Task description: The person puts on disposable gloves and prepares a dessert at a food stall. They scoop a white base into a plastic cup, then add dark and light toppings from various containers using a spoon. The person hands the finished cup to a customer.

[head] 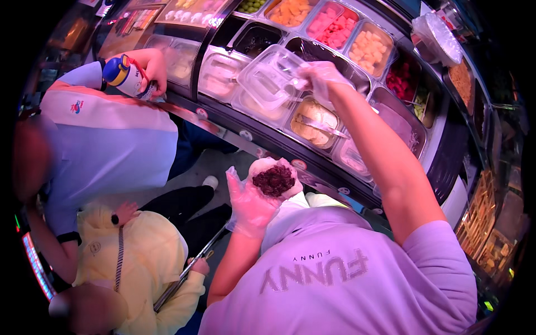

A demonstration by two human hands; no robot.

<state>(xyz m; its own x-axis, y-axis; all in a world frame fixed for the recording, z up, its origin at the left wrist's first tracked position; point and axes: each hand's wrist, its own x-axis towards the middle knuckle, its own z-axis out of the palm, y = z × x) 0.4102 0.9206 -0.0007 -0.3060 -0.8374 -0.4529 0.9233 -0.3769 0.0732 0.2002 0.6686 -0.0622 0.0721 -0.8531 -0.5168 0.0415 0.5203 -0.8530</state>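
Note:
My left hand, in a clear disposable glove, holds a pale, soft wrapper topped with a dark purple, grainy filling in front of my chest. Reaching over the counter, my gloved right hand grips the edge of a clear plastic container lid. The lid is tilted above a clear tub. Just below my right hand, an uncovered tub of creamy, pale yellow food has a flat utensil lying in it.
Beyond are trays of orange fruit cubes, pink-red cubes and pale yellow cubes. A lidded tub stands left. Another person's hand holds a bottle at the counter; a person in yellow is lower left.

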